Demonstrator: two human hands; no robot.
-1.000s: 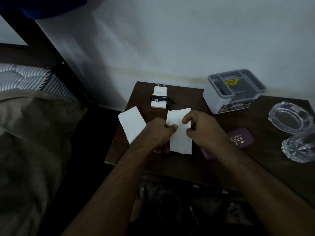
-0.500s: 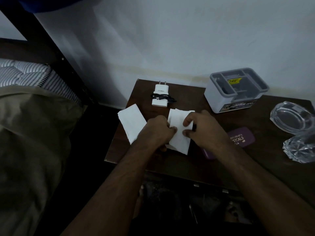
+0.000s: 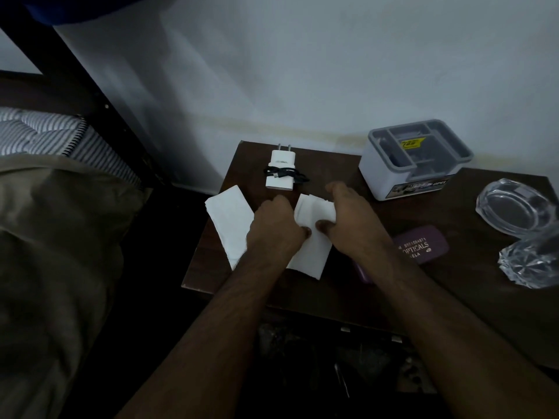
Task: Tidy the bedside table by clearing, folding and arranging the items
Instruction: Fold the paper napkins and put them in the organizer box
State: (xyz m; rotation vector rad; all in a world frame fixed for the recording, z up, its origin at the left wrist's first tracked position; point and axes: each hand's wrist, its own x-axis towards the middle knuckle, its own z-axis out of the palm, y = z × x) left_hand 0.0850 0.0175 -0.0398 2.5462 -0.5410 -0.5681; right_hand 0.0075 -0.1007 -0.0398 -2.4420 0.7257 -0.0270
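At the front left of the dark wooden counter, I have both hands on a white tissue. My left hand curls its fingers around the tissue's left edge, pinning it in place. My right hand arches over the top, thumb meeting the left thumb at the tissue's middle and fingers hooked on the far edge, as if bringing that end over for a fold. I judge the fold half made; the near end lies flat on the counter so the crease has something firm beneath it.

Just left, a second tissue lies partly over the counter's edge, seemingly waiting its turn. Behind the hands sits a white charger with its black cable wrapped round it. Further right stand a grey organiser, a purple case partly under my right wrist, and a glass ashtray, well clear of the folding.
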